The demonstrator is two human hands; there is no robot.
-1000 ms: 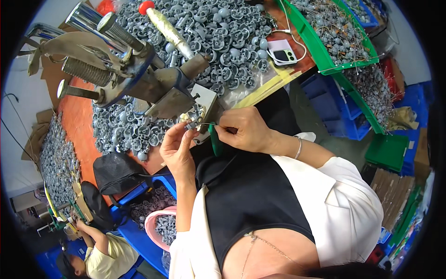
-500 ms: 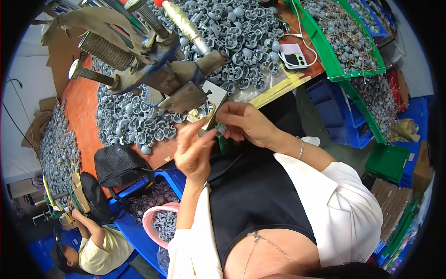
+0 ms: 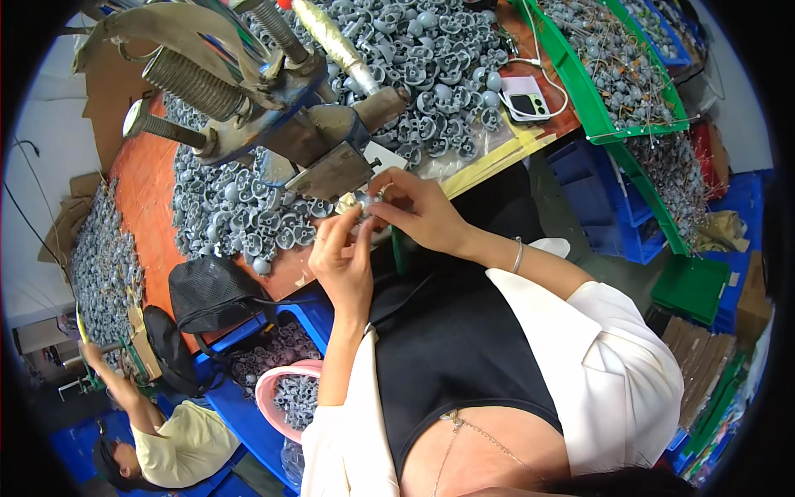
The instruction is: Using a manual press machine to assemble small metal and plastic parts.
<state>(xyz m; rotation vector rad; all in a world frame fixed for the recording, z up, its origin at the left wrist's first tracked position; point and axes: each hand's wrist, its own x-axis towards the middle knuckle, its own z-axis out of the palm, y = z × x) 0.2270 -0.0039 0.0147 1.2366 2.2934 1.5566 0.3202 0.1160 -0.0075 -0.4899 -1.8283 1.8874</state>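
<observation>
Below the jaw of a metal hand press (image 3: 331, 172), my two hands meet at a small grey plastic part (image 3: 364, 200). My right hand (image 3: 424, 217) pinches it between thumb and forefinger from the right. From the left, the thumb and fingertips of my left hand (image 3: 341, 263) close on the same part; fingers cover much of it. A heap of grey rounded plastic shells (image 3: 431, 66) spreads behind and around the press. A green strip (image 3: 401, 253) hangs just beneath my right hand.
A black bag (image 3: 211, 290) lies at the table's near edge. Blue crates and a pink basin (image 3: 267, 398) of grey parts stand below it. A phone-like device (image 3: 527, 105) with a white cable is at right, beside a green tray (image 3: 580, 99). A co-worker (image 3: 182, 443) sits lower left.
Both my hands have moved up and left with the grey part, closer to the press jaw. My left fingers have closed in on it. The co-worker's arm has reached upward.
</observation>
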